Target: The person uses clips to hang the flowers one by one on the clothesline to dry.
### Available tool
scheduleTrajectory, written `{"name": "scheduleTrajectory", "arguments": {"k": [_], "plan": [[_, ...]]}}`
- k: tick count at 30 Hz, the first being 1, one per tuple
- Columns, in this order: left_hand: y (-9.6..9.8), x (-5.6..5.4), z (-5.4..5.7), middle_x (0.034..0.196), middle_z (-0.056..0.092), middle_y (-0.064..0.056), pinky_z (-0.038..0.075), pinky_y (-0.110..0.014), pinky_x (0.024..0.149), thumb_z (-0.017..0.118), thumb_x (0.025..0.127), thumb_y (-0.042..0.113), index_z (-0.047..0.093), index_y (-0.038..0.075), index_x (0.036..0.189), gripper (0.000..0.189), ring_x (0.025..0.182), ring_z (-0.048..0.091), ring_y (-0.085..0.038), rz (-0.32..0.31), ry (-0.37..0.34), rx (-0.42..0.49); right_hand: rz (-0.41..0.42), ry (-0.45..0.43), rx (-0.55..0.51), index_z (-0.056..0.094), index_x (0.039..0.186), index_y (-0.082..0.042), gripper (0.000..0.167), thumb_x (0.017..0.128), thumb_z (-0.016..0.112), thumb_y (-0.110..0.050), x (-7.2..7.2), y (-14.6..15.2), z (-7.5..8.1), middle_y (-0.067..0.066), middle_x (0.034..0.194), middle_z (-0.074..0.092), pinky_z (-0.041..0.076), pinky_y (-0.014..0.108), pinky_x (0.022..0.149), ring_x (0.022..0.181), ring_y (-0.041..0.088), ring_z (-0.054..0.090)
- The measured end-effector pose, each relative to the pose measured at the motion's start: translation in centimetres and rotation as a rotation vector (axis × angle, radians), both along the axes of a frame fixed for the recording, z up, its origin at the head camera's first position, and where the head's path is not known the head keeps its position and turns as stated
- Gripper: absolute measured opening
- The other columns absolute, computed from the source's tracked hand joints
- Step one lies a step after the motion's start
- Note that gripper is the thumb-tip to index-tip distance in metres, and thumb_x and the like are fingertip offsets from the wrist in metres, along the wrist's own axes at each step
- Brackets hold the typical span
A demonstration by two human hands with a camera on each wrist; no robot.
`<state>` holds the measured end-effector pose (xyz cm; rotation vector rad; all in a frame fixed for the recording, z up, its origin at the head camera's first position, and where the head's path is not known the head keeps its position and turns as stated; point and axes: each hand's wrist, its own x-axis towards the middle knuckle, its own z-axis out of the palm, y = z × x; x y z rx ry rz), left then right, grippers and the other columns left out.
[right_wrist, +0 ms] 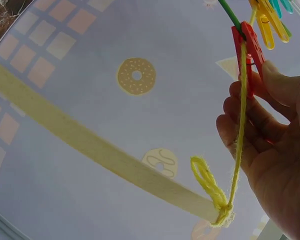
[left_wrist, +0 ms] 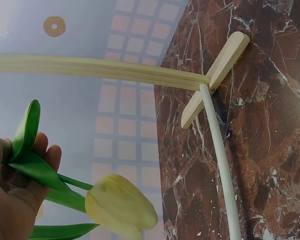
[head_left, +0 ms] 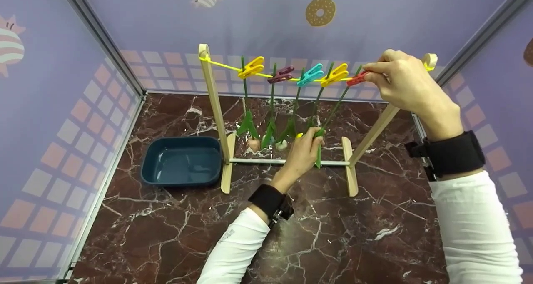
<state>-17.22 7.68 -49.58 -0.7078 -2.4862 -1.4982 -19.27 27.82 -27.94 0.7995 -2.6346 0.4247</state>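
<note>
My right hand (head_left: 410,82) pinches a red clothespin (head_left: 356,78) between thumb and finger. The clothespin sits on a yellow cord (head_left: 231,66) at the top of a green tulip stem (head_left: 338,103); its jaws meet the cord and stem in the right wrist view. Lower down, my left hand (head_left: 303,153) holds this stem with curled fingers by its green leaves (left_wrist: 40,170). A yellow tulip bloom (left_wrist: 121,207) shows beside those fingers in the left wrist view. Further tulips hang heads down from yellow (head_left: 252,67), purple (head_left: 281,74), turquoise (head_left: 311,75) and yellow (head_left: 335,75) clothespins.
The cord runs between two wooden posts (head_left: 214,105) joined low down by a white rod (head_left: 258,161). A dark blue basin (head_left: 181,140) stands left of the rack on the brown marbled surface (head_left: 166,234). Patterned purple panels (head_left: 266,21) enclose the sides and back.
</note>
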Motion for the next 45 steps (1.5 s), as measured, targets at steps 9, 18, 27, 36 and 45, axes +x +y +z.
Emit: {"name": "scheduleTrajectory", "arguments": {"k": [9, 18, 27, 36, 45], "plan": [[0.0, 0.4, 0.4, 0.104, 0.071, -0.007, 0.050, -0.021, 0.071, 0.047, 0.106, 0.023, 0.054, 0.006, 0.135, 0.034, 0.083, 0.066, -0.016, 0.018, -0.039, -0.023, -0.043, 0.079, -0.153, 0.068, 0.122, 0.002, 0.032, 0.094, 0.067, -0.013, 0.6, 0.0, -1.3, 0.024, 0.105, 0.070, 0.043, 0.044, 0.077, 0.093, 0.039, 0.061], [-0.1, 0.7, 0.4, 0.112, 0.069, -0.006, 0.055, -0.025, 0.085, 0.046, 0.106, 0.025, 0.052, 0.012, 0.138, 0.035, 0.099, 0.068, -0.016, 0.005, -0.077, -0.074, -0.066, 0.117, -0.200, 0.069, 0.122, 0.001, 0.032, 0.093, 0.069, -0.014, 1.2, 0.0, -2.1, 0.021, 0.109, 0.071, 0.049, 0.044, 0.083, 0.097, 0.037, 0.064], [-1.7, 1.7, 0.1, 0.112, 0.071, -0.007, 0.056, -0.025, 0.084, 0.050, 0.105, 0.021, 0.060, 0.008, 0.129, 0.030, 0.096, 0.069, -0.017, 0.041, -0.050, -0.011, -0.033, 0.210, -0.235, 0.070, 0.120, 0.001, 0.032, 0.092, 0.070, -0.014, 1.3, 0.1, -2.9, 0.020, 0.108, 0.071, 0.047, 0.038, 0.082, 0.097, 0.036, 0.065], [-4.8, 2.5, -0.3, 0.111, 0.073, -0.010, 0.057, -0.026, 0.083, 0.054, 0.102, 0.017, 0.065, 0.005, 0.119, 0.024, 0.091, 0.070, -0.019, 0.108, 0.013, 0.045, -0.055, 0.387, -0.507, 0.073, 0.112, 0.002, 0.029, 0.083, 0.077, -0.003, 2.5, -0.7, -4.5, 0.023, 0.110, 0.070, 0.047, 0.037, 0.106, 0.104, 0.040, 0.063], [-8.3, 3.1, -0.6, 0.106, 0.075, -0.007, 0.041, -0.042, 0.100, 0.059, 0.099, 0.016, 0.069, 0.008, 0.113, 0.020, 0.093, 0.071, -0.020, 0.223, 0.102, -0.003, -0.006, 0.538, -0.686, 0.074, 0.103, 0.005, 0.026, 0.077, 0.073, 0.007, 4.3, -1.2, -9.2, 0.029, 0.100, 0.069, 0.046, 0.015, 0.092, 0.093, 0.012, 0.061]]}}
